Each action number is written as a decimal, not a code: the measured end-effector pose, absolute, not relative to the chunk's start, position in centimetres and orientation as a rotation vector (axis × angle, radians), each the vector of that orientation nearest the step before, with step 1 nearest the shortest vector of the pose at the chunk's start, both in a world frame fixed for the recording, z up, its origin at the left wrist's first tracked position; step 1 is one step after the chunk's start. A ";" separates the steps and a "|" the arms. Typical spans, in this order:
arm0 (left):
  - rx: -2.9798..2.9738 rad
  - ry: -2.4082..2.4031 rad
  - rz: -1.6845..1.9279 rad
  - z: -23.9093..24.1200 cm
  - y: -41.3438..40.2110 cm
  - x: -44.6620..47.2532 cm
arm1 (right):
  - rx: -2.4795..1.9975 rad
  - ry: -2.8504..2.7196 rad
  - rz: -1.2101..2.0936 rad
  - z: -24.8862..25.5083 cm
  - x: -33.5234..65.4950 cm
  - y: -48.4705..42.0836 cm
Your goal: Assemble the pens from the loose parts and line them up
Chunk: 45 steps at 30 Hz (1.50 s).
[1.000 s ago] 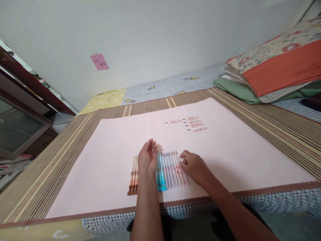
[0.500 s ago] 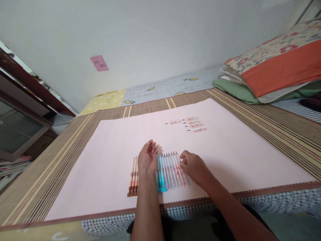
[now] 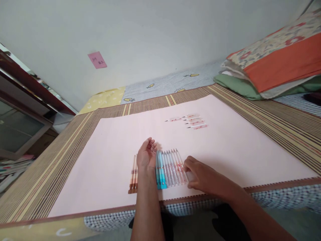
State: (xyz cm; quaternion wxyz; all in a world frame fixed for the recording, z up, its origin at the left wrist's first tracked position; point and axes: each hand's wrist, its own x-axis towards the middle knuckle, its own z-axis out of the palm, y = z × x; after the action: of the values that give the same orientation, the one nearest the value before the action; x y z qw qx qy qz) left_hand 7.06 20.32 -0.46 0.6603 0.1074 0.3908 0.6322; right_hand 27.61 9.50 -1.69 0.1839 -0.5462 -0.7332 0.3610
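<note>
A person's left hand (image 3: 147,154) stands on edge on a pink sheet (image 3: 225,147), palm turned toward the right hand, fingers loosely curled and gripping nothing. It rests in the middle of a row of pens (image 3: 170,164) laid side by side, and it covers whichever pens lie beneath it. To its outer side, three orange pens (image 3: 133,174) show, touching one another. On its palm side run two blue pens (image 3: 160,170), then clear ones with pink markings. The right hand (image 3: 200,174) sits against the far end of that row, knuckles up and fingers bent under, so whether it pinches a pen cannot be told. Farther ahead of both hands, well apart, a small group of pink-printed pens (image 3: 193,121) lies crosswise, too small to count surely. Beyond the sheet spreads a striped mat (image 3: 283,117); folded bedding (image 3: 276,67) is cut off by the frame's edge.
</note>
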 end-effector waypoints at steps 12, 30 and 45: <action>0.225 0.910 1.417 -0.2 20.3 7.4 | -1.497 -2.123 0.981 -0.9 27.1 9.4; 0.234 0.910 1.413 -0.5 20.2 7.3 | -1.543 -2.078 1.012 -0.5 27.5 9.1; 0.157 0.883 1.453 0.1 20.6 6.3 | -1.888 -2.215 0.155 1.0 30.6 29.5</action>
State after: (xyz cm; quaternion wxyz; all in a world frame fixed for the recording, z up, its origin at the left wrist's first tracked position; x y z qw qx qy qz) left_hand 6.34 20.59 0.07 0.6571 0.0695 0.3899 0.6413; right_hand 30.61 29.54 1.05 0.1132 -0.6437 -0.7550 0.0528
